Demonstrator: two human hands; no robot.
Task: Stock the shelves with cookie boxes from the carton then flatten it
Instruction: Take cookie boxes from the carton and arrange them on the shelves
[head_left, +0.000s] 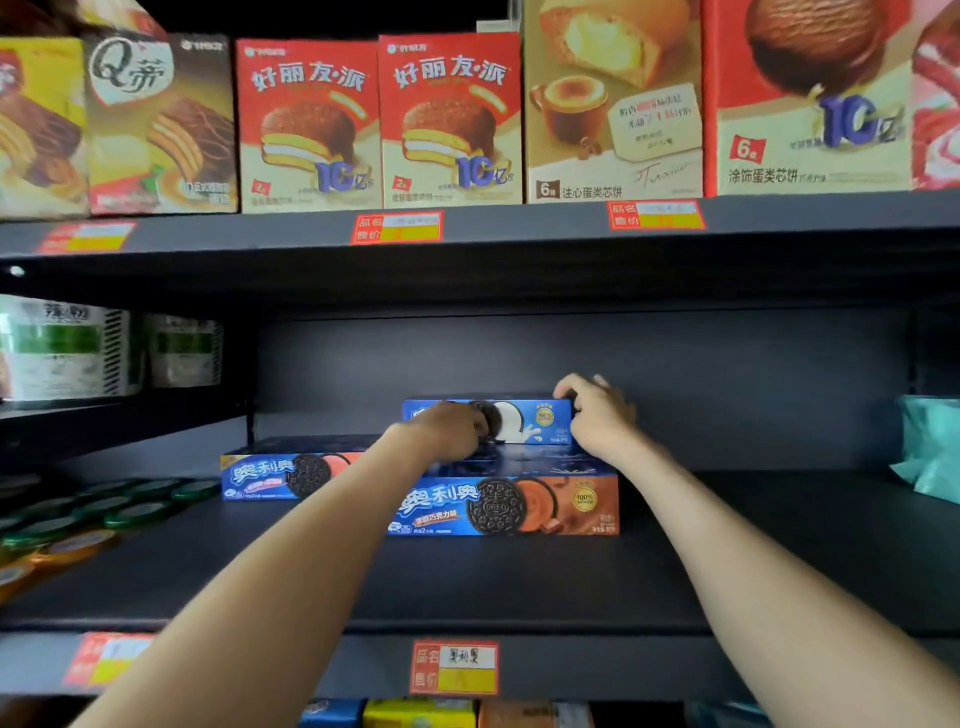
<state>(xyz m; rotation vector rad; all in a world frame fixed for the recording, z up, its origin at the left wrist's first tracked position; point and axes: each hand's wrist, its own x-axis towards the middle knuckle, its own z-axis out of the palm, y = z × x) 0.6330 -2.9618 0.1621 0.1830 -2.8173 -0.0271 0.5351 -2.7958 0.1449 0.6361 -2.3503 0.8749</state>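
Head view looks down along both forearms into a dark shelf (519, 587), where the white-cream cookie box (535, 422) sits deep toward the back panel, resting on the tops of the lower row. Its long axis runs left to right, parallel to the shelf's front edge, with the printed face turned toward the camera. The left hand (448, 430) covers the left half of that face, its fingers curled down against the box in a grip, though the fingertips themselves are hidden. The right hand (597, 415) wraps the box's right end, with fingers bent over the top edge and corner. Both hands are on the box, one toward each end, so neither is nearer; the box lies directly under the fingers rather than ahead of them. In front of it and lower lies the chocolate cookie box (519, 505), and to the left the pink-cream cookie box (283, 475), both aligned the same way. I judge this to be the squaring-up of one stacked box, so any nudge should run along or straight across that long axis to keep it parallel with the row beneath. A price tag (455, 667) hangs on the shelf lip. No carton is in view.
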